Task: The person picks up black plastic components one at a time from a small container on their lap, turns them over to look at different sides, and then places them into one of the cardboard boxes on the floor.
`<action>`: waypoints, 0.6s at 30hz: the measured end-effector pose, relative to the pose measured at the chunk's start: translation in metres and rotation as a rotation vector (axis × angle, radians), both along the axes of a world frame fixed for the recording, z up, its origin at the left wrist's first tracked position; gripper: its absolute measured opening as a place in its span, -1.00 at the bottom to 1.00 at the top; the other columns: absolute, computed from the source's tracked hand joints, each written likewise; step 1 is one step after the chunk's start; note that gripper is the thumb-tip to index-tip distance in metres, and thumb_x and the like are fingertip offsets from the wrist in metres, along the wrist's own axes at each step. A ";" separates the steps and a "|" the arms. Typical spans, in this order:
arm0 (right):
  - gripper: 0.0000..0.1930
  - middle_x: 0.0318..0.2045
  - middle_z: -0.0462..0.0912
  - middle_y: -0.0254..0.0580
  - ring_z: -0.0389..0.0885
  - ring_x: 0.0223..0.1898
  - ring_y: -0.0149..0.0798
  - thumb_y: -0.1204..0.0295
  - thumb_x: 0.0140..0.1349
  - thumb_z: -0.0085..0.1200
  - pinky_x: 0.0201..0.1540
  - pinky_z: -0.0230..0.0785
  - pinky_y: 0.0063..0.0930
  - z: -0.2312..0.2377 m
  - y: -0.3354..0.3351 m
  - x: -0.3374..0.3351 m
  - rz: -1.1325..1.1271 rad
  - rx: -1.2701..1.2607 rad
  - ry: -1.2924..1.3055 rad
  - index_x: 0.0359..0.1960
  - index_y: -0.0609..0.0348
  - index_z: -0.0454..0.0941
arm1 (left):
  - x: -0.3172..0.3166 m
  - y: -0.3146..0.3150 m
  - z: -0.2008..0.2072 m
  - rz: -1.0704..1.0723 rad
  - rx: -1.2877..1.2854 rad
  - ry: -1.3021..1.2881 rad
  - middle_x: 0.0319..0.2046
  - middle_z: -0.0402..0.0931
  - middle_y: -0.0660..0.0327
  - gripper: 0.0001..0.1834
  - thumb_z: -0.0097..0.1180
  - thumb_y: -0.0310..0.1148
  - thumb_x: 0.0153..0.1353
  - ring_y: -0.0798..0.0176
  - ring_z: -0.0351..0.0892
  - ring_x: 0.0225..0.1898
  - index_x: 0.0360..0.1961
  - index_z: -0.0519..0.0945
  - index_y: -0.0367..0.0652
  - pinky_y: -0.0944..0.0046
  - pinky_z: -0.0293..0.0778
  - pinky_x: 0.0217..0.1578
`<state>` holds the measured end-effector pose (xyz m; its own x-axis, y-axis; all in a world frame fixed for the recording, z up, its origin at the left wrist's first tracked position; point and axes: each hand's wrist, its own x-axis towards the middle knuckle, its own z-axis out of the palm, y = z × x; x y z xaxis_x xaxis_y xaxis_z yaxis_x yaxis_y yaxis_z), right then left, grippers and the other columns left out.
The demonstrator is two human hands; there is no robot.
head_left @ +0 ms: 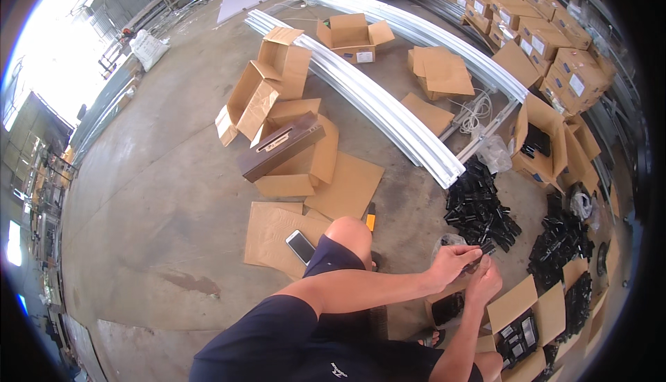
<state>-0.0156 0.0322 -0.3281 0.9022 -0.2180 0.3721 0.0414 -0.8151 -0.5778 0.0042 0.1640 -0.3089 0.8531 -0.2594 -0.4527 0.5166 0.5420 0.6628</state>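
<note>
Both my hands meet at the lower right, over a small black part [488,248] whose kind I cannot make out. My left hand [449,267] pinches it from the left, the arm stretched across my knee. Fingers closed, my right hand [485,282] grips it from the right and hides its lower portion. Just beyond the hands lies a heap of black parts [479,205] on the floor. Under them stands a small open box [446,308] with dark contents. Beside my right forearm is an open cardboard box [548,306] holding black pieces.
Long white metal profiles [374,101] run across the floor ahead. Empty cartons [288,70] and a brown box [283,148] lie left of them. A phone [300,247] rests on flat cardboard [267,219]. A second black heap [560,243] lies right; stacked cartons [576,80] stand at the back right.
</note>
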 end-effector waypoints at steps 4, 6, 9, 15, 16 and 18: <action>-0.67 -0.38 0.66 0.05 0.67 -0.39 0.05 0.23 0.56 -0.07 -0.34 0.44 -0.12 0.024 0.000 -0.002 0.053 0.067 0.024 -0.22 0.27 0.54 | 0.016 0.000 -0.005 -0.036 0.076 0.003 -0.32 0.69 0.40 -0.70 0.30 -0.26 0.39 0.56 0.58 -0.39 0.05 0.74 -0.14 0.44 0.37 -0.52; -0.72 -0.36 0.66 0.04 0.68 -0.38 0.02 0.26 0.56 -0.07 -0.33 0.44 -0.14 0.036 0.011 -0.004 0.086 0.252 0.027 -0.16 0.27 0.51 | 0.017 -0.005 -0.010 -0.025 0.066 -0.016 -0.32 0.69 0.40 -0.70 0.31 -0.25 0.39 0.57 0.57 -0.39 0.06 0.74 -0.14 0.44 0.35 -0.53; -0.78 -0.44 0.62 0.04 0.68 -0.44 0.02 0.33 0.55 -0.03 -0.38 0.46 -0.15 0.029 0.007 -0.005 0.099 0.180 -0.013 -0.22 0.24 0.47 | 0.014 -0.008 -0.006 -0.054 0.106 -0.020 -0.30 0.69 0.40 -0.69 0.31 -0.25 0.39 0.58 0.56 -0.39 0.07 0.74 -0.15 0.47 0.41 -0.48; -0.69 -0.50 0.63 0.04 0.64 -0.50 0.09 0.32 0.56 -0.10 -0.47 0.38 -0.08 0.004 -0.008 -0.010 0.067 0.087 0.077 -0.33 0.25 0.54 | 0.004 -0.012 -0.020 -0.089 0.064 -0.019 -0.27 0.71 0.37 -0.70 0.28 -0.29 0.41 0.56 0.61 -0.35 0.08 0.73 -0.17 0.49 0.53 -0.38; -0.66 -0.52 0.63 0.04 0.63 -0.51 0.10 0.31 0.57 -0.10 -0.47 0.37 -0.08 0.001 -0.009 -0.010 0.061 0.077 0.108 -0.35 0.25 0.55 | 0.003 -0.011 -0.026 -0.080 0.052 -0.033 -0.27 0.71 0.37 -0.70 0.28 -0.29 0.41 0.56 0.61 -0.34 0.08 0.73 -0.18 0.49 0.52 -0.39; -0.63 -0.51 0.64 0.04 0.63 -0.50 0.10 0.28 0.56 -0.09 -0.47 0.37 -0.06 -0.002 -0.018 -0.010 0.013 -0.018 0.086 -0.37 0.25 0.58 | 0.005 -0.011 -0.013 -0.082 0.048 -0.019 -0.26 0.71 0.36 -0.69 0.28 -0.31 0.40 0.55 0.61 -0.32 0.08 0.72 -0.23 0.47 0.54 -0.35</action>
